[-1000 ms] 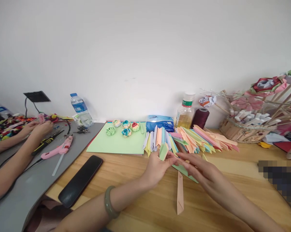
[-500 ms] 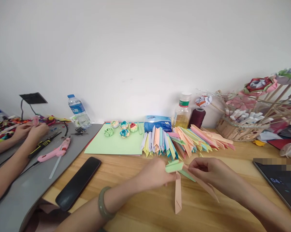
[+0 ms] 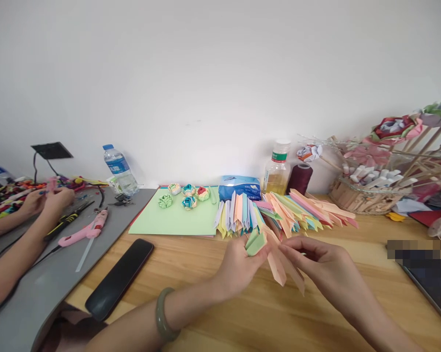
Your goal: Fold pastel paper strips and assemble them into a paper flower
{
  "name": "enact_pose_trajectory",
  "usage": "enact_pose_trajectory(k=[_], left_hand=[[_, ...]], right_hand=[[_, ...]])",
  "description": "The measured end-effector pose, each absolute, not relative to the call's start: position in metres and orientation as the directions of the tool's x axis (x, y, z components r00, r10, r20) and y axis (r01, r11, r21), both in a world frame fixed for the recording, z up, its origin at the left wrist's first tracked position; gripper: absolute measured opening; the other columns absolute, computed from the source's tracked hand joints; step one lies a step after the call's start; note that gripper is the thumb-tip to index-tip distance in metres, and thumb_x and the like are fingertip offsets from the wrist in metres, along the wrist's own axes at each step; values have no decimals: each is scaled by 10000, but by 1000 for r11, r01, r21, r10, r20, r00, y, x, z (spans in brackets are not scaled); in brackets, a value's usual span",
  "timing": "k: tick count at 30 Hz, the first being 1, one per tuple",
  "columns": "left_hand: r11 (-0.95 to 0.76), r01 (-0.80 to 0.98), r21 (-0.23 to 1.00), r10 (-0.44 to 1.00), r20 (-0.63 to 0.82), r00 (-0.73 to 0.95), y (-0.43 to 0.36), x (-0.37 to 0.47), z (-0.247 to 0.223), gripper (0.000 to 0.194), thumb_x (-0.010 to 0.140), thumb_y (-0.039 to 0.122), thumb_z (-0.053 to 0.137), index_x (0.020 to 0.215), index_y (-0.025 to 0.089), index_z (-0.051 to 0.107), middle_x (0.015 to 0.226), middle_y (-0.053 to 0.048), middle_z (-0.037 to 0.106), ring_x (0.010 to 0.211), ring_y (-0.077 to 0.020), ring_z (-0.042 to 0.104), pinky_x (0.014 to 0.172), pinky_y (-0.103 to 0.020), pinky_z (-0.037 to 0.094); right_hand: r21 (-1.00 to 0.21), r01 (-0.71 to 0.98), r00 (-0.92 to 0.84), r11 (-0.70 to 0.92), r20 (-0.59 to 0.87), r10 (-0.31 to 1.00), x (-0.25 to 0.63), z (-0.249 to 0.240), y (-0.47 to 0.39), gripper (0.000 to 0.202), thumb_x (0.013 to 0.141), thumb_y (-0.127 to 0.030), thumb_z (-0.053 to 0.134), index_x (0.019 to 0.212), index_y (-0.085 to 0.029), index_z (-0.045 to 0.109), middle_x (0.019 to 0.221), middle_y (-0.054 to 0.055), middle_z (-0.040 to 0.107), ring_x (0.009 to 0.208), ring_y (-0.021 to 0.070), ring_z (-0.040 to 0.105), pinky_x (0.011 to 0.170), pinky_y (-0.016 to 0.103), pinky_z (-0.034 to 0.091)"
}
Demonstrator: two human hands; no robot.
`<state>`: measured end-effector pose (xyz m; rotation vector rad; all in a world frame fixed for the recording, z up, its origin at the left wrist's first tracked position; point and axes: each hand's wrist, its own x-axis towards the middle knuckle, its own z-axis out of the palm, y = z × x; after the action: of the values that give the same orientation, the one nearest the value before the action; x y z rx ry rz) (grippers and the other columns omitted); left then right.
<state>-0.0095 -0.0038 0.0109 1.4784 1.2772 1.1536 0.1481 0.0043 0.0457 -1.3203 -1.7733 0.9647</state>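
Observation:
My left hand (image 3: pixel 238 266), with a bangle on its wrist, is closed around folded paper strips: a green strip (image 3: pixel 256 244) sticks up by the thumb, and a peach strip (image 3: pixel 277 266) hangs down beside it. Thumb and fingers of my right hand (image 3: pixel 316 256) pinch the peach paper close to the left fingertips. Just beyond both hands lies a heap of folded paper strips (image 3: pixel 242 215) in several colours. How the held strips fit together is partly hidden by the fingers.
Paper flowers (image 3: pixel 189 203) rest on green sheets (image 3: pixel 176 225). A black phone (image 3: pixel 120 278) lies at left, a tablet (image 3: pixel 426 278) at right. Behind stand a tissue pack (image 3: pixel 238 187), a bottle (image 3: pixel 277 171) and a basket (image 3: pixel 363 198). Another person's hands (image 3: pixel 55 200) work near a pink glue gun (image 3: pixel 84 232).
My left hand has turned, tilting the green strip upward. The hanging peach strips have swung closer together, and my right hand has moved in towards the left.

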Motion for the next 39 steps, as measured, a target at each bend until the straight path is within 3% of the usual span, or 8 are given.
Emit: enact_pose_trajectory(k=[6,11,17,22,26,30,35,39], left_hand=[[-153,129,980,988,151,27,-7,-9,8,288,752,421,527,664,147,511,646,0,498,649,-128,449,623,-233,376],[-184,155,971,983,183,23,-8,-10,6,317,738,456,541,637,159,501,628,-1,493,661,-135,459,629,-235,382],[-228,92,969,971,220,91,-11,-10,11,272,742,427,552,693,160,546,676,-12,540,672,-135,493,663,-237,402],[-259,83,962,963,250,100,-9,-9,14,233,774,383,524,726,156,549,704,-22,561,702,-146,520,695,-250,415],[-242,69,968,967,235,100,-6,-10,15,207,780,347,519,723,153,565,721,-26,587,733,-154,537,725,-259,413],[-136,44,990,989,139,-55,0,-11,11,219,767,370,526,708,160,546,696,-19,593,725,-153,548,708,-260,415],[-52,-5,999,987,50,-156,8,-11,4,272,745,436,534,738,164,533,691,-16,599,673,-142,550,637,-250,419],[-42,15,999,989,43,-141,10,-12,4,260,751,415,526,729,159,561,673,-23,614,690,-159,570,661,-266,430]], right_hand=[[-817,440,-206,373,313,927,144,40,-5,270,763,-441,534,710,-214,671,737,31,679,685,184,604,614,270,476],[-809,427,-174,404,365,915,144,37,-8,263,784,-416,514,701,-200,640,734,48,659,650,175,582,578,271,490],[-830,399,-193,391,341,920,140,36,-7,271,797,-423,502,720,-194,624,715,48,634,603,154,559,554,251,483],[-889,375,-271,263,167,948,137,36,-4,310,746,-488,538,792,-195,628,741,37,658,541,138,567,463,221,442],[-878,384,-340,285,153,928,144,36,7,339,753,-501,519,815,-189,635,771,47,678,659,173,605,573,250,469],[-778,496,-321,385,248,914,162,35,24,316,782,-483,495,790,-205,646,833,50,679,764,195,606,660,271,467],[-608,547,-587,575,212,782,173,25,39,247,837,-367,454,833,-223,655,861,40,672,806,190,603,705,297,458],[-471,583,-679,662,164,715,172,18,42,219,845,-260,434,776,-211,636,817,38,644,773,183,588,674,289,439]])
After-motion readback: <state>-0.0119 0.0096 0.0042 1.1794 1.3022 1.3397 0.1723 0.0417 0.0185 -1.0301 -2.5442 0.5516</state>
